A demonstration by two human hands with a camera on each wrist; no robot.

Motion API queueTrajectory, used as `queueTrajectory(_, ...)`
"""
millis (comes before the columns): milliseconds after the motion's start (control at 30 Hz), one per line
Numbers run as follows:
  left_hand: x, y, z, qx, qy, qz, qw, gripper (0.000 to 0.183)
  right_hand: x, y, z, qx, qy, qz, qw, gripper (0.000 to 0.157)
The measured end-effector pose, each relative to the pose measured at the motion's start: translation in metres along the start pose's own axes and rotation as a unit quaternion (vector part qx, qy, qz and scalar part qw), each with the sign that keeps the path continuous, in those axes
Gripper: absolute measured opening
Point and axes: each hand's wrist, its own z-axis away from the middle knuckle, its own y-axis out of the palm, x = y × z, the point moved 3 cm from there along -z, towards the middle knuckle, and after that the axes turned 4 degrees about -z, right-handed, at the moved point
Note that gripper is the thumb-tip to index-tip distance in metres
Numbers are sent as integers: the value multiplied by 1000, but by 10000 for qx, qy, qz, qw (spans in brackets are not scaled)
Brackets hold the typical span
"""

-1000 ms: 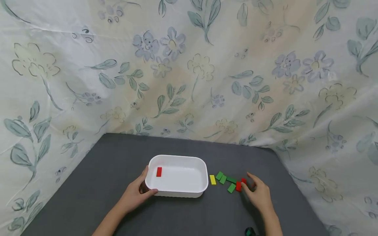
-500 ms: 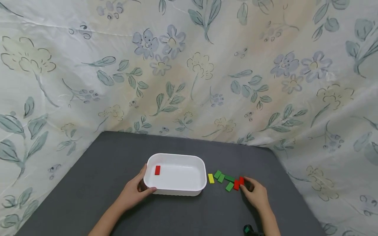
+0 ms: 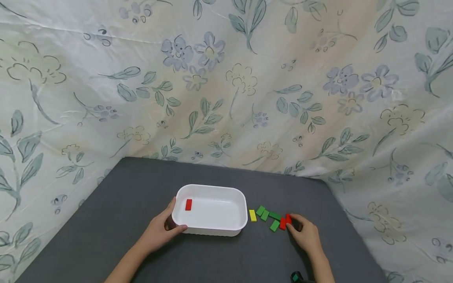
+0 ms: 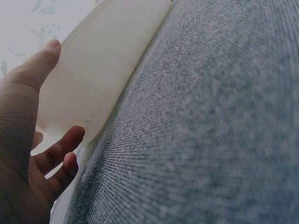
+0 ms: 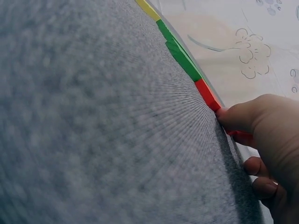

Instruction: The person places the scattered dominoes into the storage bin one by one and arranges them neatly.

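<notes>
A white rectangular plastic tub (image 3: 216,232) stands on the dark cloth, a red block (image 3: 188,204) lying in its left part. At the tub's left end my left hand (image 3: 158,232) grips it, thumb over the front rim and fingers round the side. My right hand (image 3: 306,234) pinches a red block (image 3: 288,218) between thumb and fingertips; the right wrist view shows this red block (image 5: 242,137) partly hidden behind the thumb. Just left of it lies another red block (image 3: 282,224), beside several green blocks (image 3: 274,225). A yellow block (image 3: 252,215) lies nearest the tub.
Dark grey cloth (image 3: 212,259) covers the table. A floral curtain (image 3: 226,98) hangs behind and along both sides. Near the right forearm, at the bottom edge, sits a small black object with a green patch (image 3: 296,277).
My right hand has closed its fingers onto the far red block, which it was hovering at with spread fingers. The left hand keeps its grip on the tub. The head view has shifted slightly.
</notes>
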Motion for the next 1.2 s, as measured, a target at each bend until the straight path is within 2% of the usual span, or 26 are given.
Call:
queueTrajectory(200, 0, 0, 0, 6, -1, 7, 10000, 111, 1, 0, -1, 12, -46, 21, 10000, 44)
queueTrajectory(633, 1, -1, -1, 6, 19, 11, 10000, 110, 4, -4, 1, -225, -149, -76, 9996, 41)
queueTrajectory(767, 1, -1, -1, 33, -29, 12, 10000, 110, 9, -8, 3, -454, -290, -182, 9984, 41)
queueTrajectory(1000, 1, -1, -2, 45, -27, -6, 10000, 110, 21, -14, 6, -1217, -798, -430, 9884, 38)
queueTrajectory(1200, 1, -1, -3, 35, -8, 3, 10000, 110, 28, -14, 8, -1333, -942, -490, 9854, 38)
